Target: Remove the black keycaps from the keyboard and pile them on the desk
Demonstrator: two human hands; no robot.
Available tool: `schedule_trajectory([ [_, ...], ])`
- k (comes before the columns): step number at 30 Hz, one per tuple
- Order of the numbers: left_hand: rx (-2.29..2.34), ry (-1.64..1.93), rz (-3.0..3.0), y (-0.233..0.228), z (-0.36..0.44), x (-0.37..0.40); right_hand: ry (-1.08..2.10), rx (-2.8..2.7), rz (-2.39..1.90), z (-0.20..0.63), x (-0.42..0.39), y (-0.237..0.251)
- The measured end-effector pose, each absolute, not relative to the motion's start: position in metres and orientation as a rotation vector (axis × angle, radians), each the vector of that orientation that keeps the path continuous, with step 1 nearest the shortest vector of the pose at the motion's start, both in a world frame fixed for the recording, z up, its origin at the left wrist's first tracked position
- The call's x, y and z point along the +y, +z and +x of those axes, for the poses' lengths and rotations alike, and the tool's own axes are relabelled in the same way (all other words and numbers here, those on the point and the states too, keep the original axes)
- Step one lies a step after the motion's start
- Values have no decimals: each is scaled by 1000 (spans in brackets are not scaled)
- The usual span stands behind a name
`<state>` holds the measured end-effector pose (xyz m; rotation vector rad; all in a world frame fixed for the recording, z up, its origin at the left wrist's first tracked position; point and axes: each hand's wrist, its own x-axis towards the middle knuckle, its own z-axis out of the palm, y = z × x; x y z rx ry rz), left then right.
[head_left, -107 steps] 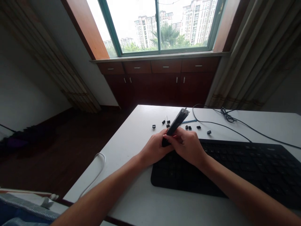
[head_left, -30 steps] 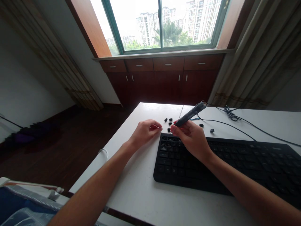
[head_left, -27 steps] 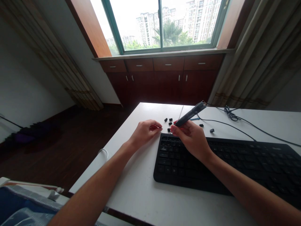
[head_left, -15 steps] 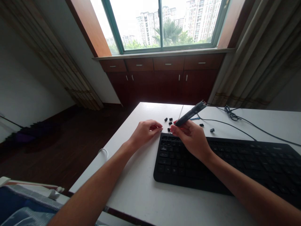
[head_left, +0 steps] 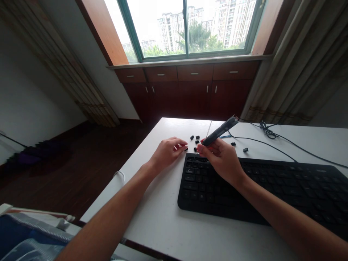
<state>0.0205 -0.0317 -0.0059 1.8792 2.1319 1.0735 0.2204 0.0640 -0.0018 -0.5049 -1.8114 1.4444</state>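
Note:
My right hand is closed round a dark, flat folding multi-tool, held slanting up to the right. A thin metal rod sticks up beside it. Red spots show near the fingertips; whether they belong to the tool I cannot tell. The hand is over the upper left corner of a black keyboard, where some key places look bare. Left of the keyboard, my left hand rests on the white table. Its thumb and forefinger are slightly apart, beside a small black keycap.
Several loose keycaps lie behind the keyboard, with two more, one a keycap, to the right. A slim blue thing lies behind my right hand. A black cable crosses the back of the table. Beyond stand a cabinet and a window.
My left fingertips have parted slightly and lifted a little, so the small keycap by them shows more. My right hand and the multi-tool have hardly moved.

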Motion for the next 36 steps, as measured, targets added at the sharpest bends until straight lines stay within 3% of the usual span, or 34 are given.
schedule_trajectory([
  [36, 2132, 838, 2107, 3, 31, -36, 1454, -1994, -403, 222, 61, 2],
])
